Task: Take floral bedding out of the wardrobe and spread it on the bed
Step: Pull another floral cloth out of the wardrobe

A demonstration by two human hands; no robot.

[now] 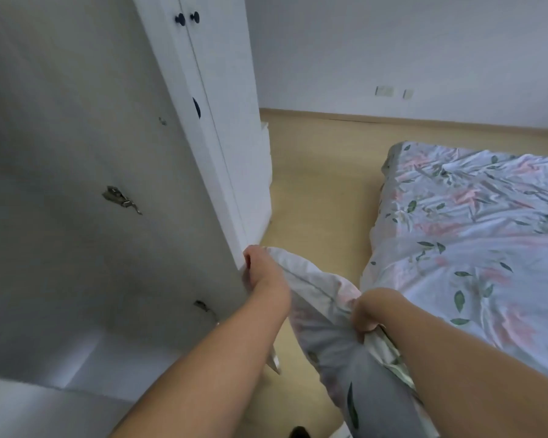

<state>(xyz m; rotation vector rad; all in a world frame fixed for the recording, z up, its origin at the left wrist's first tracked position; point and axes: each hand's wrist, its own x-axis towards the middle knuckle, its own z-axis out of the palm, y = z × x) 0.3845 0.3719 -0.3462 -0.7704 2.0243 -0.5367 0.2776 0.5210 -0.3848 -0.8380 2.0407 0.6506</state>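
Floral bedding, pale with pink blooms and green leaves, hangs bunched between wardrobe door and bed, left hand and right hand both gripping its edge.

Folded floral bedding hangs beside the open white wardrobe, near the floral-sheeted bed.

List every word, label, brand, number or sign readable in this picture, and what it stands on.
None can be read.
The floral bedding held in both hands shows only a leaf and flower print.
The wardrobe door bears knobs, no lettering.
The wall plates are too small and blurred to show any marking.
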